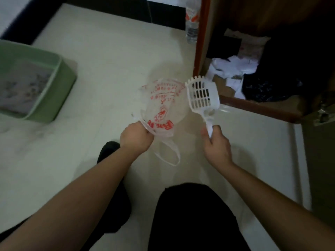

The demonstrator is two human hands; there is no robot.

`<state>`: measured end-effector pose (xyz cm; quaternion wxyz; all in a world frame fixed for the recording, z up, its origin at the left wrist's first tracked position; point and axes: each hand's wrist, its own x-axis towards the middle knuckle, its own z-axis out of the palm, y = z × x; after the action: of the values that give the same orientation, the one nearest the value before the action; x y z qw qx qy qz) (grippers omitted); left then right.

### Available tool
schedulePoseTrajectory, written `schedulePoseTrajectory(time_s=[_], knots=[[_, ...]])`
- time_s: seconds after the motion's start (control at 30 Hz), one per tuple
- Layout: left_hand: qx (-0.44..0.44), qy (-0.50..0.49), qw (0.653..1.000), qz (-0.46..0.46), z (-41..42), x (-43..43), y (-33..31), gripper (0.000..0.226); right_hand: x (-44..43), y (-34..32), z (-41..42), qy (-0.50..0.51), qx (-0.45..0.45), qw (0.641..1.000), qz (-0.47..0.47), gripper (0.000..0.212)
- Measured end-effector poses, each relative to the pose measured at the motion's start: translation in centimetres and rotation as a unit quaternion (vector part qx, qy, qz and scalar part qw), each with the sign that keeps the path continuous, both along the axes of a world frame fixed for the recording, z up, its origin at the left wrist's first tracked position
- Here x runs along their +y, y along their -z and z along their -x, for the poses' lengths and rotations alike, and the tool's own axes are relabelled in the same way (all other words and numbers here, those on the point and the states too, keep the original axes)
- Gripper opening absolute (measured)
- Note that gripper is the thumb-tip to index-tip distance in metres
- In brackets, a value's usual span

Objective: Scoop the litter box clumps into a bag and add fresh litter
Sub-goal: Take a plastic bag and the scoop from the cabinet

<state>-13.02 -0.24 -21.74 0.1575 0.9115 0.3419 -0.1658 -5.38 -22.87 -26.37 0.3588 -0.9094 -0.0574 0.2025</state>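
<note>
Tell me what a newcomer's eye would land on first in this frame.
At centre, the left hand grips a clear bag with red print, its mouth held open. Just to its right, the right hand holds a white slotted scoop by the handle, its head beside the bag's rim. A green litter box sits at the left edge, apart from both hands.

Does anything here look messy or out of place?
Yes: the open cabinet on the right holds a jumble of crumpled white papers and dark cloth. The floor by the green litter box looks smudged grey, perhaps scattered litter.
</note>
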Motion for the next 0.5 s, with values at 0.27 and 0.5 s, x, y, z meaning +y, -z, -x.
schedulePoseTrajectory(time_s=[0.27, 0.5], knots=[[0.013, -0.010, 0.990, -0.137, 7.0, 3.8, -6.9, 0.017, 3.6, -3.1, 2.1, -0.178, 0.042, 0.983, 0.013, 0.035], [0.069, 0.053, 0.993, -0.083, 8.1, 4.0, -1.8, 0.065, 1.6, 0.5, 3.0, -0.205, 0.091, 0.971, 0.085, 0.048]])
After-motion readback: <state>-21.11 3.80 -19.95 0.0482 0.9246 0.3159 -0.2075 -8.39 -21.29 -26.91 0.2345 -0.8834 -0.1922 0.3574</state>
